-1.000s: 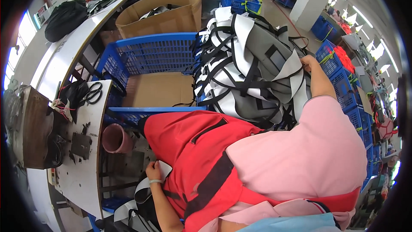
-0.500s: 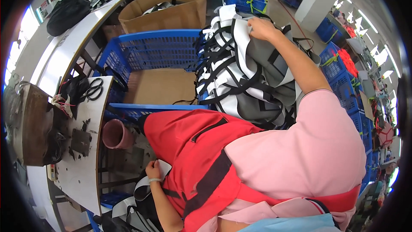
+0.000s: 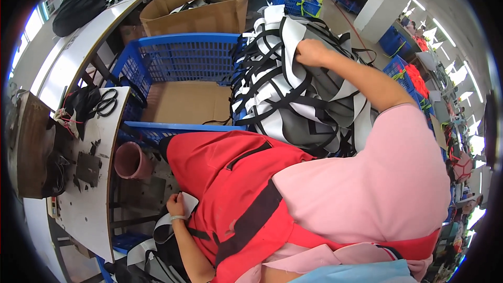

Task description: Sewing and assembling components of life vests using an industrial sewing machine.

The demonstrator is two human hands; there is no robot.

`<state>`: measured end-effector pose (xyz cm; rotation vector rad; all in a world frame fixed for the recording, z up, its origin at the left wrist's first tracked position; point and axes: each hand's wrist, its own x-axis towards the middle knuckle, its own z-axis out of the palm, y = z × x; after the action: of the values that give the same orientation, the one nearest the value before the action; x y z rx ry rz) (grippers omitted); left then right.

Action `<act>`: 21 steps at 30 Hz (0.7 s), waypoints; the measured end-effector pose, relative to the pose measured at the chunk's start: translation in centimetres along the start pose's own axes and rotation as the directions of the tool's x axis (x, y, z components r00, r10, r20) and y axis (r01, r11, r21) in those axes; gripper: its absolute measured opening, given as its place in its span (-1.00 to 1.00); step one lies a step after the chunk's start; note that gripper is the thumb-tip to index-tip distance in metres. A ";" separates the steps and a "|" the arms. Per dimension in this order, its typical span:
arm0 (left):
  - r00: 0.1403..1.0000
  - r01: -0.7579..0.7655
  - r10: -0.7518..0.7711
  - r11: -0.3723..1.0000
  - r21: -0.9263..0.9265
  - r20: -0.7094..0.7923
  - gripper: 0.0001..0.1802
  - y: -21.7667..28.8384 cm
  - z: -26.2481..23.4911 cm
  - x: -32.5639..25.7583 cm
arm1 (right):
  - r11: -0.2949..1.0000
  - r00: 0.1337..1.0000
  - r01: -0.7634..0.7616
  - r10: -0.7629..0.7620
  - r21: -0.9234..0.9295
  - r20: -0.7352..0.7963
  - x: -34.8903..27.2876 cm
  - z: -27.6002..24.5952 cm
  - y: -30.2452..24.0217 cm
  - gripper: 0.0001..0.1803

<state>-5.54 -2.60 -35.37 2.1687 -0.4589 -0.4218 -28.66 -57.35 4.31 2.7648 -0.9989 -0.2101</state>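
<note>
My right hand [image 3: 313,52] is closed on the edge of a grey-and-white fabric piece, at the upper part of a large heap of fabric pieces [image 3: 283,110] with black straps. The heap lies at the right end of a blue plastic crate [image 3: 183,38]. Low on the left, beside my red apron [image 3: 230,165], my left hand [image 3: 176,205] pinches the end of a white fabric piece [image 3: 187,205]. Below that hand more black, grey and white fabric [image 3: 149,262] hangs or lies, partly cut off by the lower edge.
Cardboard [image 3: 183,102] lines the crate's floor. Behind it stands a cardboard box [image 3: 196,13] with fabric inside. On the left, a worktable [image 3: 94,204] carries black scissors [image 3: 106,102] and dark scraps. A pink bin [image 3: 132,161] stands beside the table. Blue crates line the right side.
My right hand has come slightly nearer over the heap, and the fabric edge in it has shifted. My left hand stays low beside the apron. The whole view has turned a little.
</note>
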 end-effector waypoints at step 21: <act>0.999 0.028 -0.030 0.989 -0.146 -0.014 -0.73 -1.6 0.3 0.2 | 0.942 0.550 0.336 -0.197 0.001 0.812 -0.4 -1.2 -1.3 -0.71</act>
<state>-5.20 -1.99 -36.84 2.0375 -0.3759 -0.4394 -27.94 -56.01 5.20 2.6180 -0.6047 -1.6469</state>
